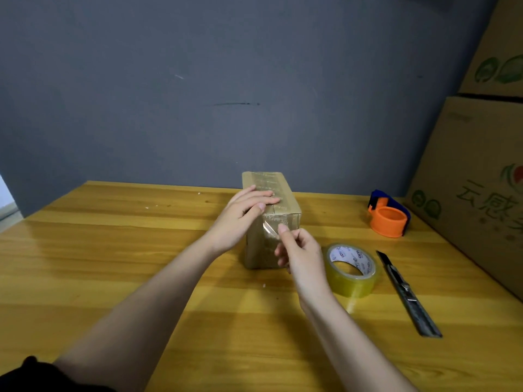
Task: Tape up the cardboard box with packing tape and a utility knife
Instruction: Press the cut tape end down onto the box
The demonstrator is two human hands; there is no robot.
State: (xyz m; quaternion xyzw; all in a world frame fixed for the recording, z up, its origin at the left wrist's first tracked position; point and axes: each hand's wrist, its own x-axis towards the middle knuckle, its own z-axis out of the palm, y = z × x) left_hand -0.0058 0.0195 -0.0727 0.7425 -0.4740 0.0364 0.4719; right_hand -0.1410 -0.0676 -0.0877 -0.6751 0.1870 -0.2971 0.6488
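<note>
Showing brown cardboard on the box point(271, 219), glossy under clear tape. Gleaming as varnished yellow wood: the table point(141, 250). Shining translucent and yellowish, the tape roll point(352, 268). Looking dull grey metal, the utility knife point(407, 295). Appearing smooth orange plastic, the dispenser point(389, 215).

A packing or storage corner: stacked printed cartons point(478, 176) beside a wooden table point(113, 250), plain grey wall point(198, 94).

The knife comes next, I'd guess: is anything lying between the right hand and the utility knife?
Yes: the tape roll lies on the table between the right hand and the utility knife.
</note>
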